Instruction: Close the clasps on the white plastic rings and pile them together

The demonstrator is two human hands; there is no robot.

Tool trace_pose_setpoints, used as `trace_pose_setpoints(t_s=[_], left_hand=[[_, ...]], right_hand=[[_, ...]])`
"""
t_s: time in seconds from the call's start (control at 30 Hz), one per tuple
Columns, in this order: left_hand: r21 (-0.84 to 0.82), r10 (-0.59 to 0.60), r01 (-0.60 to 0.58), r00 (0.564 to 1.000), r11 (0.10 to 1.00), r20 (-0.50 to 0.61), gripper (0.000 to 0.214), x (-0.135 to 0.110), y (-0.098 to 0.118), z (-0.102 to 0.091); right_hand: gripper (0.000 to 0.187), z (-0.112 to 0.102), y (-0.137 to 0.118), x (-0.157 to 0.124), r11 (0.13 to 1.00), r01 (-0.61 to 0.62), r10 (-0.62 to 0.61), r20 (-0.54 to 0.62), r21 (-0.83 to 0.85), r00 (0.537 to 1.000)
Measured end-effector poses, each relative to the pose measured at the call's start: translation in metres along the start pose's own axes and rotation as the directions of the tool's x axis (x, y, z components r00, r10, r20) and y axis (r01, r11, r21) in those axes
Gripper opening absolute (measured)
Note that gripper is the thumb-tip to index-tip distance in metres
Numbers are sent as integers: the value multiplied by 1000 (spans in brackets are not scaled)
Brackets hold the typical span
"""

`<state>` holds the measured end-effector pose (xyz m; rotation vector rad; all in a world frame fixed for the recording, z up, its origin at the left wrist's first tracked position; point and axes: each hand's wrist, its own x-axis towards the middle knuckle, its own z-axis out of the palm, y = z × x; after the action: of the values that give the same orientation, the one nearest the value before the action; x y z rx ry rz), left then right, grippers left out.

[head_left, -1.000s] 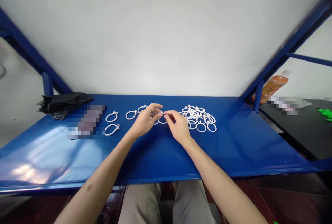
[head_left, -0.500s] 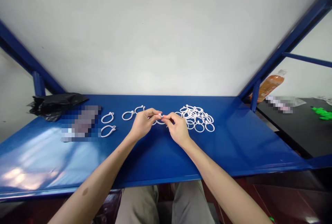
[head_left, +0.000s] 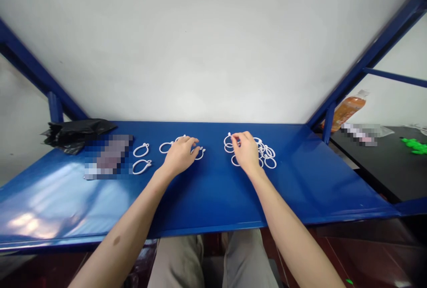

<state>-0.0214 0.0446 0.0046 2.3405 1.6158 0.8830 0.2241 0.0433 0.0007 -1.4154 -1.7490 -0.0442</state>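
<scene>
My left hand [head_left: 181,155] is low over the blue table with its fingers apart. Partly under its fingertips lies a white plastic ring [head_left: 201,155] with a small knob, and another ring [head_left: 165,148] lies to its left, partly covered by the hand. Two more, an upper ring [head_left: 140,150] and a lower ring [head_left: 142,166], rest farther left. At the left side of a pile of white rings [head_left: 270,162], my right hand [head_left: 247,151] has thumb and finger pinched at a ring [head_left: 226,138]. The hand hides much of the pile.
A black plastic bag [head_left: 75,133] and a blurred-out flat item [head_left: 111,154] lie at the left of the blue table [head_left: 213,199]. Blue frame bars [head_left: 328,121] rise at the sides. Right of them, a black table [head_left: 376,163] carries an orange drink bottle [head_left: 348,110] and green pieces [head_left: 413,146].
My hands have parted from the white piece they held together. The left one has opened over a ring on the table; the right one has moved right to the pile.
</scene>
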Motion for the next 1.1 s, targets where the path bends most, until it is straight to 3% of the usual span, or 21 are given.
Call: trace_pose_setpoints(t_s=[0.13,0.43,0.63,0.77,0.93,1.1], left_hand=[[160,10,-23,997,987,83,21,-3,-5,7],[163,-24,-2,987,987,157,18,-3,9,3],[49,-21,16,994,999,109,22,-4,15,2],[-20,1,-1,1000,1000,3,22,-3,20,1],[-94,65,-73,994,993,-90,20,-4,27,1],[-263,-5,-9,999,965,-52,17,-4,30,1]], right_hand=[[21,-2,23,9,976,-5,11,24,-216,1000],[16,0,12,8,941,1,24,69,-339,997],[20,-8,-1,-1,984,58,-61,-8,-166,998],[17,-4,-25,-13,991,98,-107,95,93,990],[15,7,-43,-22,909,-113,6,258,402,966],[13,10,-43,-24,853,-172,46,258,493,965]])
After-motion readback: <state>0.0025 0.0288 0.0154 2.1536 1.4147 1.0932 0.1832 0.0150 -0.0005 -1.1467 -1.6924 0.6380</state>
